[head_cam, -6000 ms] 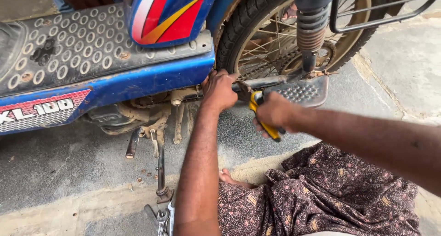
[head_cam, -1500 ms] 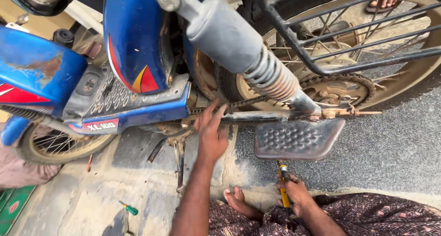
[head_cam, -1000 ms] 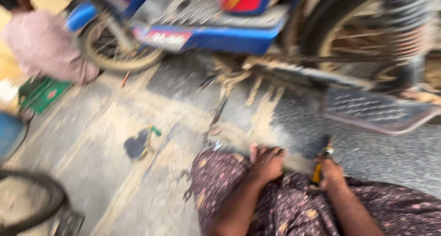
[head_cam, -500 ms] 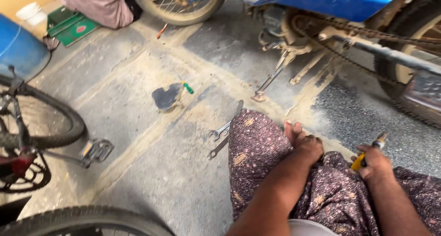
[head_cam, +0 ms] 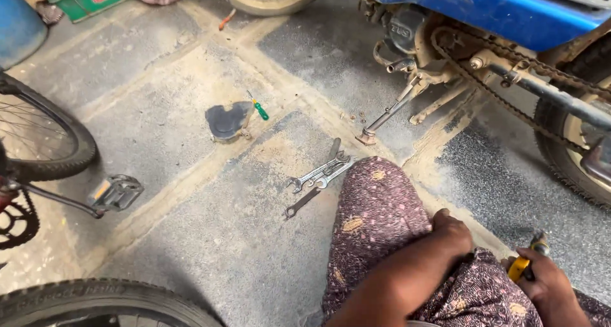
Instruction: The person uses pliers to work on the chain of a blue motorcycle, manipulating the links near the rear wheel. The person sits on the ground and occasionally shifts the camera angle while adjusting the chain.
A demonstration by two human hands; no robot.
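Head view: three spanners, one pliers.

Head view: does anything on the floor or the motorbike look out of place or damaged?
Loose tools lie on the concrete: several wrenches beside the knee, a green-handled screwdriver and a dark curved part farther off. The motorbike's drive chain runs exposed and dusty. The right hand grips yellow-handled pliers. Nothing looks spilled.
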